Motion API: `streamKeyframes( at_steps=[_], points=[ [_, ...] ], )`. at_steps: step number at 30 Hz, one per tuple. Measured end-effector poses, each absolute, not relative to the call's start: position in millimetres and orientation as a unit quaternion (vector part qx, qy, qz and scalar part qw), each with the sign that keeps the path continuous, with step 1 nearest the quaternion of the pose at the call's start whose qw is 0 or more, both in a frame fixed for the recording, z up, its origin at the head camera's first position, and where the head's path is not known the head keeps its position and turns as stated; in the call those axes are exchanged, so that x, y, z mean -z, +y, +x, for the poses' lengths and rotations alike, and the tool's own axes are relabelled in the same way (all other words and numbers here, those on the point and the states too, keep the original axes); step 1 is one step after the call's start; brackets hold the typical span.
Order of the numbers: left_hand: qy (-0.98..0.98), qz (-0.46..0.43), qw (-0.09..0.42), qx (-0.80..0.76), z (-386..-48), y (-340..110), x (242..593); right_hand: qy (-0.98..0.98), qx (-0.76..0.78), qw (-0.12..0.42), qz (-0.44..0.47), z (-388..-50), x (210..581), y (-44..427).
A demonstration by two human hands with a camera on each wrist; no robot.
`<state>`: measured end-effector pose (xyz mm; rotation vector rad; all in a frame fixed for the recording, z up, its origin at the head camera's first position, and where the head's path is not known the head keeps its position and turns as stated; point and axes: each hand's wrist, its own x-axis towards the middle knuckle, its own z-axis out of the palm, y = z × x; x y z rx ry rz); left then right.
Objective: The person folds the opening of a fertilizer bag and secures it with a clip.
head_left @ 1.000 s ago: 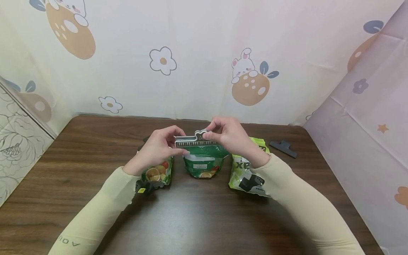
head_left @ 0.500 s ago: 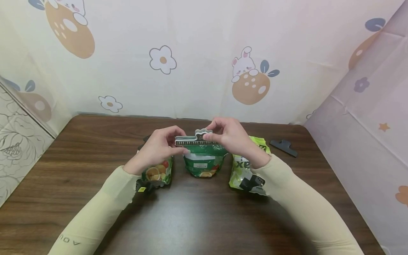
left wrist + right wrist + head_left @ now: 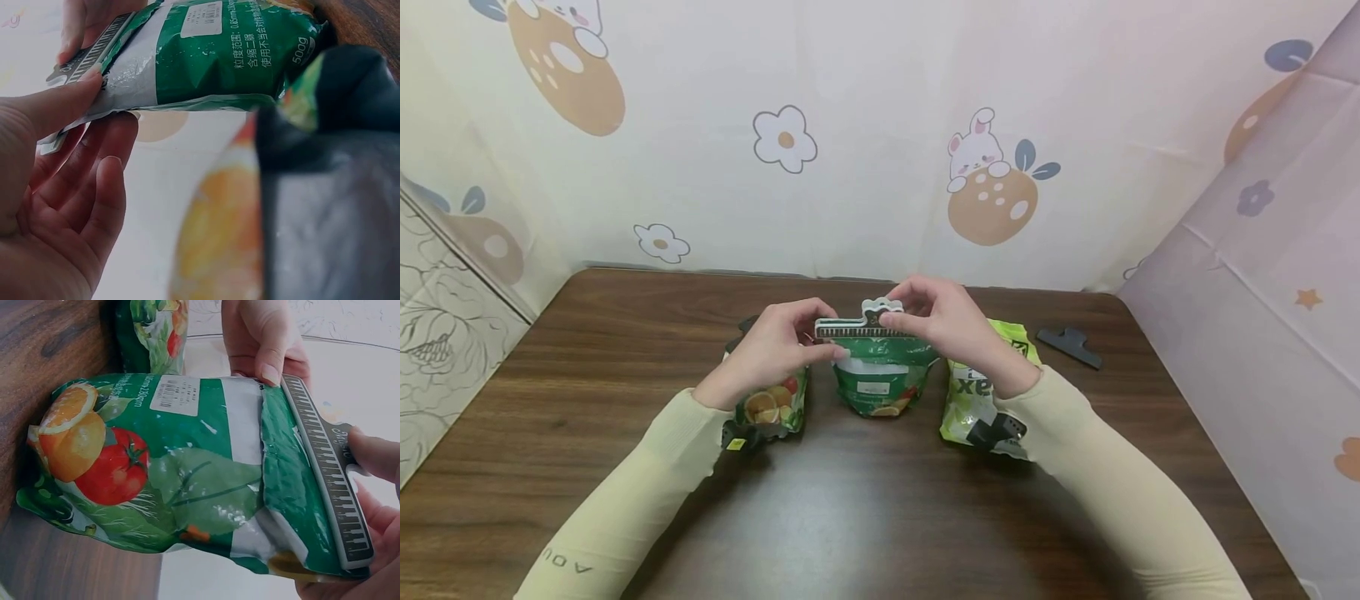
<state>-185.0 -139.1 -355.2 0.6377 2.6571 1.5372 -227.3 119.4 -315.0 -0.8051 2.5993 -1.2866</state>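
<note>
- bags, three of them, on brown wooden table (image 3: 820, 517); all opaque, contents can't be seen
- green bag (image 3: 187, 434) in the middle, bottom end on the table, in front of the person; both hands at its top
- fruit-print bag (image 3: 767, 406) to its left, partly hidden behind left wrist
- lime bag (image 3: 958, 421) to its right, partly covered by right forearm
- green bag looks: glossy green, somewhat crumpled; print of cut orange, red tomato, leafy greens; white band across near the top; small white barcode label; "500g" printed toward the bottom on the side seen from left wrist; top strip folded over
- piano-key clip (image 3: 328, 472): long, dark face with white key pattern, silvery edge, wavy handle with light lettering; lies along green bag's folded top edge; can't tell how firmly it bites
- left hand (image 3: 772, 343): pinching green bag's top corner, thumb on front, fingers curled behind, right by the clip's end
- right hand (image 3: 946, 321): thumb on clip handle, fingers behind, holding the clip
- grey clip (image 3: 1070, 346) lying on table, right of lime bag
- cream sleeves (image 3: 625, 492) on both arms; pale printed curtain (image 3: 865, 200) behind table
</note>
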Motion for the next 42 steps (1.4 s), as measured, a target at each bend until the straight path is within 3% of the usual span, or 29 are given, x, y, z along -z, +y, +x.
streamKeyframes(
  at_steps=[20,42],
  points=[
    [0.859,0.19,0.015,-0.475,-185,-141,356,0.887,0.392,0.074,-0.233,-222,331,154],
    [0.881,0.182,0.024,-0.436,-186,-142,357,0.866,0.437,0.132,-0.202,-218,345,165]
  ],
)
